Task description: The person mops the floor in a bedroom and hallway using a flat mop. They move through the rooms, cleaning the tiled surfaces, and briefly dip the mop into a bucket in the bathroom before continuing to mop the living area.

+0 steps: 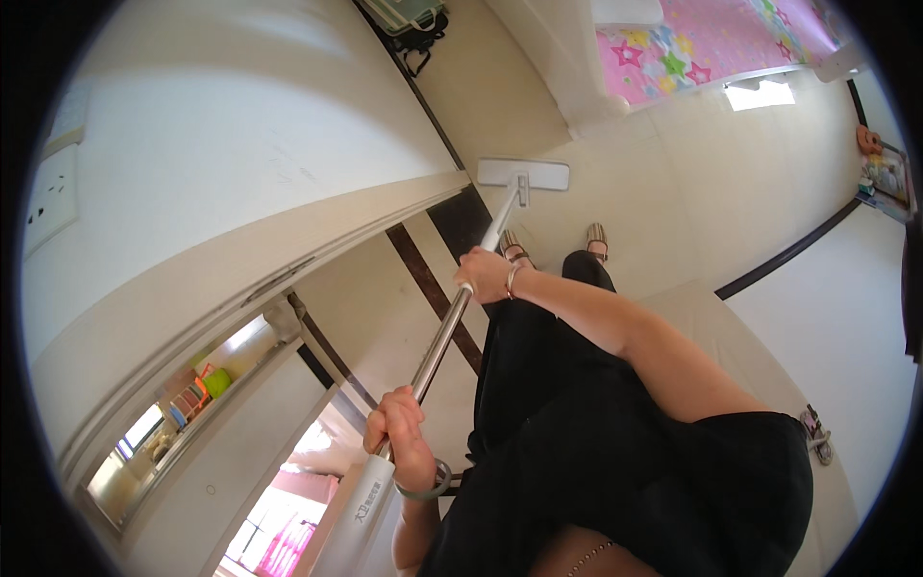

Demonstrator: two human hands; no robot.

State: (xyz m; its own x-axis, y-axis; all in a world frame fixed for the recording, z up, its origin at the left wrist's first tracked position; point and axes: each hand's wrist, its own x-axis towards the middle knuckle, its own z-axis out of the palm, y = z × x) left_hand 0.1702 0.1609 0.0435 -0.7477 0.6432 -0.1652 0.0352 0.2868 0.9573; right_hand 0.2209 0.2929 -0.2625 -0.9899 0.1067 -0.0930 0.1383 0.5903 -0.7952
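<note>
A flat mop (444,343) slants across the view, its metal pole running from lower left up to the middle. Its white rectangular head (548,175) lies on the pale floor, close to the end of the door frame. My right hand (486,276) is closed round the upper, white part of the pole, nearer the head. Lower down, my left hand (399,433) wraps the pole just above a thick white grip sleeve (356,519). A bangle circles my left wrist, and a thin bracelet my right.
Left of the mop runs a pale door frame (288,252), with a white wall and socket (50,207) beyond. A dark threshold strip (460,226) crosses the floor. Far right stands furniture with a pink star-patterned cover (673,58). A bag (413,24) is at the top; a shoe (817,438) lies right.
</note>
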